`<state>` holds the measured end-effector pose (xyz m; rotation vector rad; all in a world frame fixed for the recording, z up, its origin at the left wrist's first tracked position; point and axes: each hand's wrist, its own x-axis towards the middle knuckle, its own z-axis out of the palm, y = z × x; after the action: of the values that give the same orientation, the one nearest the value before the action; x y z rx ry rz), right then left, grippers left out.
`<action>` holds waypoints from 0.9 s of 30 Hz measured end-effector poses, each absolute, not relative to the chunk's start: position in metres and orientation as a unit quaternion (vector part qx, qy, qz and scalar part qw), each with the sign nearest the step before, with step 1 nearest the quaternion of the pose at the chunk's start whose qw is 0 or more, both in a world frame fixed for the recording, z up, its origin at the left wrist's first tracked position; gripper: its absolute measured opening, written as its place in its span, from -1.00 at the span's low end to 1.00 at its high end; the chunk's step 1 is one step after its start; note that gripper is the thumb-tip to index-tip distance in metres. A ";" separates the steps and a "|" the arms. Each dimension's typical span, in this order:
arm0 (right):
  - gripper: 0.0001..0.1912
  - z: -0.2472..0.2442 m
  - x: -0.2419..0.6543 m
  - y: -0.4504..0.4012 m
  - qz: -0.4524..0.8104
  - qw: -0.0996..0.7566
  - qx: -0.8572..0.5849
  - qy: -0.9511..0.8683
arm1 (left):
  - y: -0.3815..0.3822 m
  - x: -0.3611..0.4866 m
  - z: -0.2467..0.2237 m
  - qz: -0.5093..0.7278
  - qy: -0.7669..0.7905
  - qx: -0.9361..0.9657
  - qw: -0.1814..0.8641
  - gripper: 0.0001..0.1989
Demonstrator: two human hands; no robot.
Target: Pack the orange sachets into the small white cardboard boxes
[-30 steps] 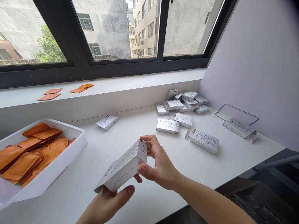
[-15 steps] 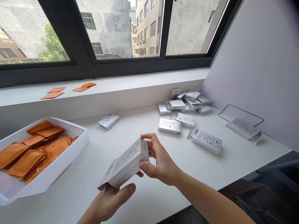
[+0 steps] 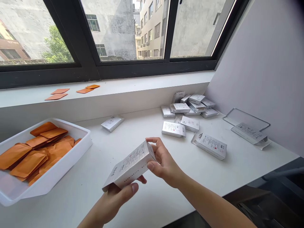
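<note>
White printed carton (image 3: 129, 167) is held between the hands: left hand (image 3: 114, 201) cupped underneath to bear its weight, right hand (image 3: 165, 161) half closed, thumb and fingers pinching the far end to steady it.

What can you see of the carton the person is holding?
The white carton is a slim rectangular box of thin card with a faint silvery sheen, its faces printed with small dark text. It is held tilted in the air, clear of the counter. The left hand supports it from below, while the right hand grips its right end. An end flap at its lower left appears to be open.
</note>
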<state>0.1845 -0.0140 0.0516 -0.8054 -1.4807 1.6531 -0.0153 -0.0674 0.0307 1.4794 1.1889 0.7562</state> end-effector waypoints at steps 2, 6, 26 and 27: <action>-0.23 0.046 0.183 -0.010 0.670 0.404 -0.311 -0.539 | -0.068 -0.014 0.031 0.353 0.510 0.589 0.517 -0.61; -0.28 0.033 0.181 -0.002 0.692 0.444 -0.308 -0.479 | -0.068 -0.016 0.026 0.422 0.493 0.577 0.496 -0.72; -0.46 0.013 0.180 -0.004 0.741 0.420 -0.320 -0.414 | -0.052 -0.013 0.037 0.334 0.571 0.706 0.252 -0.79; -0.42 0.013 0.180 -0.004 0.733 0.413 -0.334 -0.425 | -0.053 -0.013 0.038 0.304 0.574 0.709 0.275 -0.83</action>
<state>0.1802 -0.0039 0.0126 -0.8399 -1.0698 1.8429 -0.0131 -0.0532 0.0381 1.9054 1.5412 0.8174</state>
